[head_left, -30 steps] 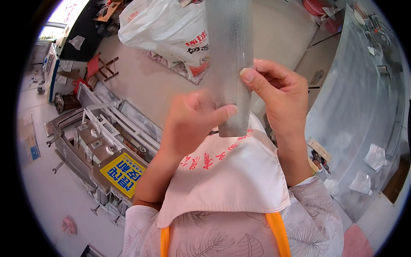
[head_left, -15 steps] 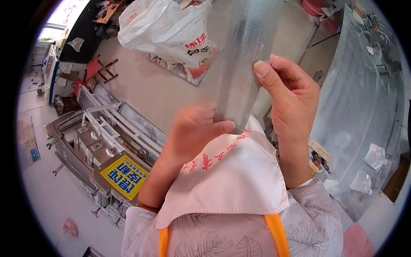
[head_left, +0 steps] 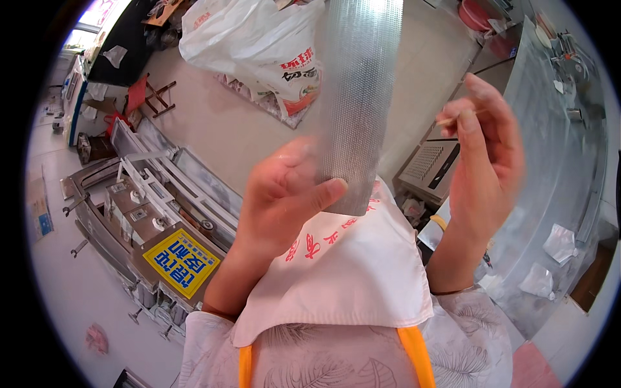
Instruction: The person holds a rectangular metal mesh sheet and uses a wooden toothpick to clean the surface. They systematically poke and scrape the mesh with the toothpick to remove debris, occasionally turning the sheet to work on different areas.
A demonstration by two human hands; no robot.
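Observation:
My left hand (head_left: pixel 281 200) grips the lower end of a long, curved grey metal mesh screen (head_left: pixel 359 110) with fine perforations. The thumb lies across its face and the fingers go behind its left edge. The screen stands upright in front of me, and its top runs out of view. My right hand (head_left: pixel 485 149) is off to the right, apart from the screen. Between its thumb and fingers is pinched a thin, pale stick (head_left: pixel 446 121), too small to make out fully.
A white plastic bag (head_left: pixel 252 52) sits on the floor ahead. At left stands a metal machine (head_left: pixel 129 220) with a yellow label (head_left: pixel 181 260). A long grey work table (head_left: pixel 543 174) runs along the right, and a beige vented box (head_left: pixel 427 168) is beside it.
My right hand has left the screen's surface and moved right, with a thin stick between its fingers. The screen has shifted slightly left and down, still in my left hand.

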